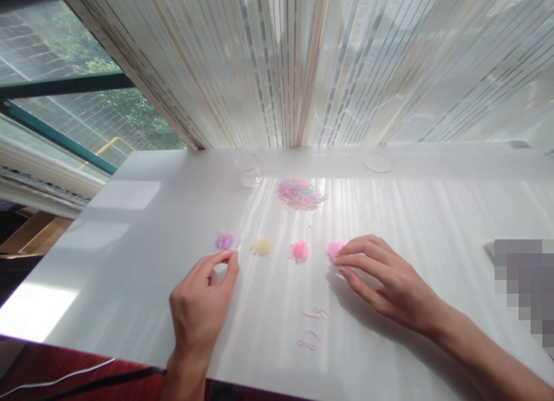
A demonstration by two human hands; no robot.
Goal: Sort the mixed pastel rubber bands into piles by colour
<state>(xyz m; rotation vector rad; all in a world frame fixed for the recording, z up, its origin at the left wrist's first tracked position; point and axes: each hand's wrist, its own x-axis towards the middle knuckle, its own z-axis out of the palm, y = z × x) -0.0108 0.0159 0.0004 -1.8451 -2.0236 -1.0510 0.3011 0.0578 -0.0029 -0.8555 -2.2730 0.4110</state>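
Small piles of thin rubber bands stand in a row on the white table: purple bands (224,240), pale yellow bands (262,246), bright pink bands (299,251) and light pink bands (334,250). My left hand (203,291) is just in front of the purple pile, thumb and fingertips pressed together; anything between them is too small to make out. The fingertips of my right hand (385,280) touch the edge of the light pink pile, with thumb and fingers apart. Several loose pink bands (306,345) lie between my hands, closer to me. Behind the row sits a mixed-colour heap of bands (300,194).
A clear round container (250,173) stands toward the back, and a clear disc like a lid (377,163) lies right of it. Striped sheer curtain (277,66) hangs along the far edge. At the right, a blurred-out grey object (523,285) rests on the table (142,297).
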